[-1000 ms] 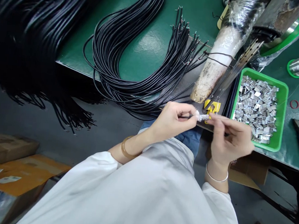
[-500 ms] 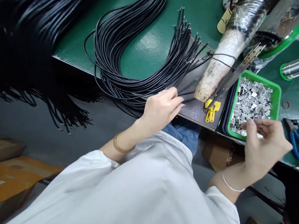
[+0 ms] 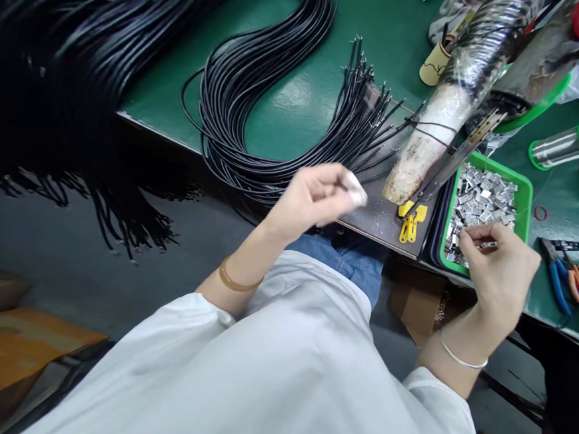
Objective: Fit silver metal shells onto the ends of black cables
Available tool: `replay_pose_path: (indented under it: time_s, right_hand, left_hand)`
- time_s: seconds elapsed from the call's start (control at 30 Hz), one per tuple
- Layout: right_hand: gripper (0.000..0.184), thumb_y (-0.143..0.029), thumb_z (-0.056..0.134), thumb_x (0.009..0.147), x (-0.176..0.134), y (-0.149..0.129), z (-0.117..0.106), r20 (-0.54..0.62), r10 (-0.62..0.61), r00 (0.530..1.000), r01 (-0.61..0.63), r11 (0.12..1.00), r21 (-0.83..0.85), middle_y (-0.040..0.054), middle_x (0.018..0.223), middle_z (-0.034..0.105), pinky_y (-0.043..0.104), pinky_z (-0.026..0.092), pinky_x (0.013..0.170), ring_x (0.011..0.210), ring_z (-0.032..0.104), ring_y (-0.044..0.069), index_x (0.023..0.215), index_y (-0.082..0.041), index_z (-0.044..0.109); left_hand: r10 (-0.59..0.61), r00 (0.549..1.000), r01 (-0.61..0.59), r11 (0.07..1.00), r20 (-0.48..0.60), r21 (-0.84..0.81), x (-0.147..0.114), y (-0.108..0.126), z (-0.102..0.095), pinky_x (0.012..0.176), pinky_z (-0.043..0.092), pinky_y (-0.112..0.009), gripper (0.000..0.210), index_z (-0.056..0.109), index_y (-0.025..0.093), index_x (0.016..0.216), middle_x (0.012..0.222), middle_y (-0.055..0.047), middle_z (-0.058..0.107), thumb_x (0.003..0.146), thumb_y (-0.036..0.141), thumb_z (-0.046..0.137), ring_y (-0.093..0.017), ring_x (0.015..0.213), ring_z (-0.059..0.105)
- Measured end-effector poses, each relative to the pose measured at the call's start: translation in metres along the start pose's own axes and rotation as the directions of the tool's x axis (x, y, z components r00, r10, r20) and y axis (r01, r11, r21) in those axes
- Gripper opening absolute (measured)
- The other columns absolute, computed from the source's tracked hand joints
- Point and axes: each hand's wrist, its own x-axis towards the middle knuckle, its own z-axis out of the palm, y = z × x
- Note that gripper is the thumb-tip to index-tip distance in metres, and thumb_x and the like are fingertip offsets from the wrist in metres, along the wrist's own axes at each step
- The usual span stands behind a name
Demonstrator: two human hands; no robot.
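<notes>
“Head view, from the left: what is out past the left hand?”

“A mass of black cables (image 3: 81, 60) droops over the table (image 3: 288, 103), well apart from you. Nearer, a bundle of black cables (image 3: 262, 151) curves behind your left hand (image 3: 315, 199), its ends fanned beyond the gap between your hands, probably so that single ends are easy to pick out.”

“And the left hand's grip?”

“Narrow, thumb close to your fingers, with a white covering (image 3: 356, 189) at the tips, perhaps against heat or rubbing. I cannot tell whether you hold anything.”

“Between the hands?”

“A yellow clip (image 3: 408, 230) at the near edge. Above it a white tube (image 3: 420, 140) points its mouth at that spot, perhaps to draw fumes off your work.”

“Then the right?”

“Your right hand (image 3: 501, 267) is at the near side of the green tray (image 3: 523, 207), thumb and finger nearly together; whether they hold one of the metal pieces (image 3: 484, 192) is too small to tell. The tray seems placed for short reaches. Beyond that hand, the blue-handled pliers (image 3: 558, 282) lie just beside, likely parked handy, with a spool (image 3: 558, 150) farther back.”
</notes>
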Motion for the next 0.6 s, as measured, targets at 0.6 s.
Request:
replay_pose_path:
  time_s: [0.6]
  right_hand:
    - [0.011, -0.012, 0.077, 0.08, -0.053, -0.102, 0.025, -0.413, 0.04, 0.91, 0.254, 0.734, 0.63, 0.0021, 0.088, 0.075, 0.035, 0.06, 0.075, 0.085, 0.073, 0.018, 0.081, -0.021, 0.07]
  left_hand:
    - [-0.161, 0.983, 0.158, 0.987, 0.084, 0.032, -0.019, -0.026, 0.045, 0.05, 0.033, -0.017, 0.022, 0.077, 0.01, 0.093, 0.068, 0.001, 0.06, 0.083, 0.03, 0.076, -0.003, 0.055, 0.043]
